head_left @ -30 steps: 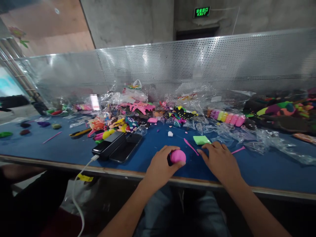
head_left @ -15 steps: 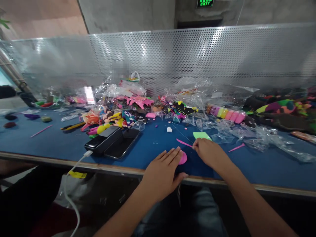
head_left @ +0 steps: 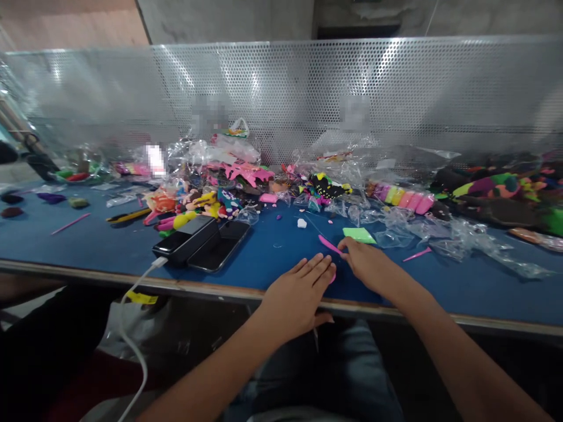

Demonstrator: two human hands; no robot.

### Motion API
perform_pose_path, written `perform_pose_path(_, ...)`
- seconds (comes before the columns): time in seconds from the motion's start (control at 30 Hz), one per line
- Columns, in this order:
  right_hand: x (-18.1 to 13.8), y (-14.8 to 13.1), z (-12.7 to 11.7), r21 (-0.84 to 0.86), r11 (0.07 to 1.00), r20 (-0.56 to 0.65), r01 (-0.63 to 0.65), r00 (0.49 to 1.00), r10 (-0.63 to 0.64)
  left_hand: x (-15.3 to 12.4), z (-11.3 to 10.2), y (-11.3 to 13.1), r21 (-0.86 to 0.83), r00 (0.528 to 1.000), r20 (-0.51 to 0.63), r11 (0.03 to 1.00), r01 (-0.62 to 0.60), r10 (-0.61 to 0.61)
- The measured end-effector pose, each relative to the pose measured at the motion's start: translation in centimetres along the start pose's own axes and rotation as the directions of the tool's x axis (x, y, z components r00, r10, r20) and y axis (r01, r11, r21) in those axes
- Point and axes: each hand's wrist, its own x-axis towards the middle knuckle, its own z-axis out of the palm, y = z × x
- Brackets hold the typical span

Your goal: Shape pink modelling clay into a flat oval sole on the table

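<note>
My left hand (head_left: 301, 293) lies flat at the table's front edge, fingers stretched out over a flattened piece of pink clay (head_left: 333, 279). Only a sliver of the clay shows past the fingers. Just to the right, my right hand (head_left: 367, 262) pinches the end of a pink plastic modelling knife (head_left: 329, 244), whose blade points away to the left, close to the table. Beyond my right hand is a bright green flat square (head_left: 359, 235). A small white lump (head_left: 301, 223) sits farther back.
A phone (head_left: 220, 246) leans by a black device (head_left: 185, 239) with a white cable (head_left: 127, 337) hanging off the blue table (head_left: 259, 258). Coloured clay figures (head_left: 189, 218) and clear plastic wrapping (head_left: 461, 240) line the back, before a perforated metal screen (head_left: 290, 99). Another pink tool (head_left: 417, 254) lies right.
My left hand has slid slightly right and forward, covering more of the pink clay. The modelling knife has turned and shifted slightly in my right hand. The view has tilted down a little.
</note>
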Motion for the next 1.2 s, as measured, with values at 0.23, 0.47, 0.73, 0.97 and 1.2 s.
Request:
perform_pose_path(0.23,-0.3,0.8,0.0,0.002,0.999,-0.160,-0.048,0.986,0.047,-0.2,-0.2,0.2,0.018,0.999,-0.030,1.000,0.023,-0.022)
perform_pose_path(0.47,-3.2,-0.9,-0.8,0.210,0.977,-0.328,-0.014,0.941,0.084,-0.4,-0.1,0.4,0.015,0.995,-0.074,0.998,0.064,-0.063)
perform_pose_path(0.73,-5.1,-1.2,0.3,0.034,0.976,-0.225,-0.215,0.950,0.217,-0.4,-0.2,0.2,-0.025,0.998,-0.044,0.998,0.050,-0.051)
perform_pose_path(0.97,-5.3,-0.7,0.3,0.057,0.967,-0.224,-0.247,0.941,0.254,0.1,-0.2,-0.1,-0.050,0.997,-0.006,0.995,0.082,-0.082)
perform_pose_path(1.2,-5.1,-0.4,0.7,0.013,0.964,-0.247,-0.266,0.933,0.260,0.9,-0.8,-0.9,-0.090,0.998,0.067,0.996,0.007,-0.001)
